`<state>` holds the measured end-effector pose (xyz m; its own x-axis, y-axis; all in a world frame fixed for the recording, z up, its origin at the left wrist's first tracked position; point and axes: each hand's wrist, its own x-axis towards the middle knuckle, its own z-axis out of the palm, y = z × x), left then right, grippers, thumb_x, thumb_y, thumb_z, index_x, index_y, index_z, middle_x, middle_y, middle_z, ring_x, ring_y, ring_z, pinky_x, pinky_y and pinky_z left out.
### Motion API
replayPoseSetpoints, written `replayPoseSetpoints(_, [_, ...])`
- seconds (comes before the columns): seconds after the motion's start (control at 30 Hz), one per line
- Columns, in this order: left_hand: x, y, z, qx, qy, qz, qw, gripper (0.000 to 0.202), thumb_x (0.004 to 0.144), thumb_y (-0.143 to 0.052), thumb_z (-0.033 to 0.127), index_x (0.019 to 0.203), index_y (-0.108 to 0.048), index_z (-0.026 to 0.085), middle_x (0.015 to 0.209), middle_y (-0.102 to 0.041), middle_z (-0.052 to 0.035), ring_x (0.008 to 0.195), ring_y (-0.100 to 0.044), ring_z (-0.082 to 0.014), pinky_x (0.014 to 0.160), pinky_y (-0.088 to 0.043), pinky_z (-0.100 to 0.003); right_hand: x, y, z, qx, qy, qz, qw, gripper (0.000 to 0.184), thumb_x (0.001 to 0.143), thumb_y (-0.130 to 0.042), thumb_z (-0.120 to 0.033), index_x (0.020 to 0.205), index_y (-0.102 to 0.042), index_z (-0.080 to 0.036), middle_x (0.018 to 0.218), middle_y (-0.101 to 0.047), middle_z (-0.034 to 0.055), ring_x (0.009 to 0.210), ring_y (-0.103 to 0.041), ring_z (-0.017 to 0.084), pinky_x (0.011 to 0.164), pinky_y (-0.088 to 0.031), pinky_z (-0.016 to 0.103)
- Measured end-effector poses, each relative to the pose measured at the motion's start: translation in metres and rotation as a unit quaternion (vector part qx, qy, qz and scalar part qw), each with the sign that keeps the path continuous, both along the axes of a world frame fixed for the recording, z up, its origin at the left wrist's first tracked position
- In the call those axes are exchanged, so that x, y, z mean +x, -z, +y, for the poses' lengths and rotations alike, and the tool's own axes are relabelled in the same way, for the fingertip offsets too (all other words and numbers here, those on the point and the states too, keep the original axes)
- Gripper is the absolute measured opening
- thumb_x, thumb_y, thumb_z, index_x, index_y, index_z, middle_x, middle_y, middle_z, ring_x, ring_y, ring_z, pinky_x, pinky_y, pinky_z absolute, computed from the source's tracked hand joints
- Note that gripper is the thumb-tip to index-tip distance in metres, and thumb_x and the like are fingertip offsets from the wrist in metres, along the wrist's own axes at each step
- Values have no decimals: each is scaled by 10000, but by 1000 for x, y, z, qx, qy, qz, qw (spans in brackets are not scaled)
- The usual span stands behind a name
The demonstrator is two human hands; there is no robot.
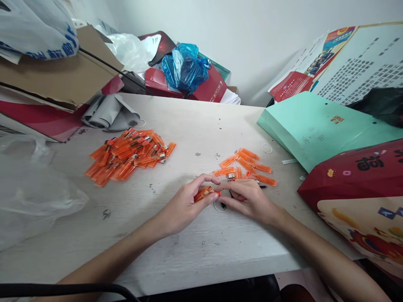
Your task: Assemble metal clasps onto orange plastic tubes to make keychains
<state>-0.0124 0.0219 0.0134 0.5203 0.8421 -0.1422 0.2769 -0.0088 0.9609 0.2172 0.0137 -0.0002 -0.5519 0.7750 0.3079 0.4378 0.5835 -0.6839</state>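
My left hand (185, 203) grips an orange translucent lighter (204, 193) between thumb and curled fingers. At its red end, the thumb and index finger of my right hand (248, 199) come together in a pinch; the exact contact is partly hidden. Just behind my right hand lies a small loose group of orange lighters (247, 158), some with metal tops showing. A white ring (219, 208) and a small dark object rest on the table under my fingertips. Farther left is a large heap of similar orange lighters (126, 157).
Clear plastic bag (37, 193) and cardboard box (59, 79) crowd the left. A grey roll (110, 113) lies behind the heap. Blue plastic bag (185, 69) sits on a red box at the back. Green paper bag (315, 126) and red bag (362, 176) line the right.
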Motion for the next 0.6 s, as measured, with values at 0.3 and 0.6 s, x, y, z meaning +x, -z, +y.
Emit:
replayPoseSetpoints(0.3, [1,-3,0,-43,6,-78,996,262,1026,-534,394,1181,-658,223,985,-749,-65,946,-681,-212,887,-529,-348,-2,-6,0,-7,15,36,999,225,1046,-576,-308,1216,-675,-200,828,-729,-6,616,-545,88,643,-452,234])
replayPoseSetpoints(0.6, [-10,-4,-1,-114,24,-79,990,320,1018,-444,411,912,-673,215,725,-579,-19,660,-460,-158,745,-464,-330,-1,-5,-2,-18,22,15,999,210,1070,-515,-329,1052,-676,-196,814,-675,4,659,-540,104,648,-428,243])
